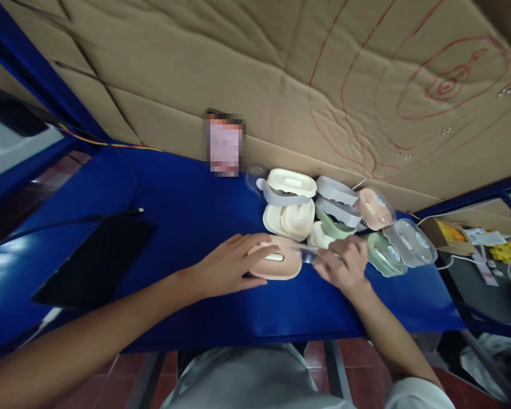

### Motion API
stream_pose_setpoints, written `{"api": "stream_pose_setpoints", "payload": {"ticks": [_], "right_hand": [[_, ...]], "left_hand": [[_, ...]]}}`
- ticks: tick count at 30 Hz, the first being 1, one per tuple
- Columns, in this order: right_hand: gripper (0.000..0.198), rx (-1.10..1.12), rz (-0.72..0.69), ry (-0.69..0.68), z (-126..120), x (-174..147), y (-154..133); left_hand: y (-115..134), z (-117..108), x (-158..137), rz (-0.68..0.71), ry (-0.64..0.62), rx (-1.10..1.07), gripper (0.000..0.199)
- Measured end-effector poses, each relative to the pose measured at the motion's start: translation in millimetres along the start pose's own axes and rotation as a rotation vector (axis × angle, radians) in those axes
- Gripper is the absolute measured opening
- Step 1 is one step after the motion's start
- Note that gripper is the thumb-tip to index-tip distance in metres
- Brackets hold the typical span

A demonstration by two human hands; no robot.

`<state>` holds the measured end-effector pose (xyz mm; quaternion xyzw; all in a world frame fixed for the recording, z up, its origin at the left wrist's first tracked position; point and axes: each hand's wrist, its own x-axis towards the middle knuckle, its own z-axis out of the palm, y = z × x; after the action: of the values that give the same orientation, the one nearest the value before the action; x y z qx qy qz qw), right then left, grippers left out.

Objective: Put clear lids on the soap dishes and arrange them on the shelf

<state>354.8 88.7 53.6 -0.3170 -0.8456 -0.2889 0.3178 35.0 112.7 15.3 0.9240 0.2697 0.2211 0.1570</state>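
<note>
My left hand grips a peach oval plastic case from its left side, thumb at the near edge and fingers over the top. A short white bar sits in the middle of the case's top. My right hand is closed on a clear plastic piece that reaches the case's right edge; motion blurs it, and I cannot tell whether the two are joined. Just beyond my hands lie cream plastic parts, a cream-topped piece, grey rings and a green ring.
Clear-covered cases in peach, grey and green stand to the right. A phone-like screen leans on the cardboard wall. A black flat panel and a cable lie left on the blue table.
</note>
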Motion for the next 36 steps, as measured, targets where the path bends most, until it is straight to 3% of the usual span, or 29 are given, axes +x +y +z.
{"api": "stream_pose_setpoints", "payload": {"ticks": [3, 6, 12, 14, 18, 23, 36], "right_hand": [[0.035, 0.097, -0.026, -0.113, 4.7, -5.9, -24.4], [0.041, 0.294, -0.032, -0.267, 11.7, -2.7, -34.5], [0.047, 0.563, -0.023, -0.398, 15.1, -2.8, -40.2], [0.053, 0.559, 0.003, -0.441, 18.0, -5.7, -39.2], [0.082, 0.457, 0.044, -0.571, 24.3, -6.4, -34.1], [0.075, 0.502, -0.024, -0.575, 21.4, -3.8, -32.8], [0.060, 0.590, 0.036, -0.542, 10.6, 4.0, -36.9]], "left_hand": [[0.5, 3.5, -2.2, -0.090, 0.062, -0.088, 0.099], [-0.9, 6.0, -2.8, -0.097, 0.060, -0.133, 0.108], [-6.7, 6.8, -1.9, -0.075, 0.045, -0.182, 0.094], [-7.7, 6.8, -2.9, -0.088, 0.054, -0.179, 0.087], [-6.6, 4.8, -3.9, -0.128, 0.021, -0.159, 0.082], [-6.3, 1.2, -1.0, -0.112, 0.003, -0.292, 0.096], [-8.4, 2.2, 2.4, -0.038, 0.022, -0.488, 0.090]]}}
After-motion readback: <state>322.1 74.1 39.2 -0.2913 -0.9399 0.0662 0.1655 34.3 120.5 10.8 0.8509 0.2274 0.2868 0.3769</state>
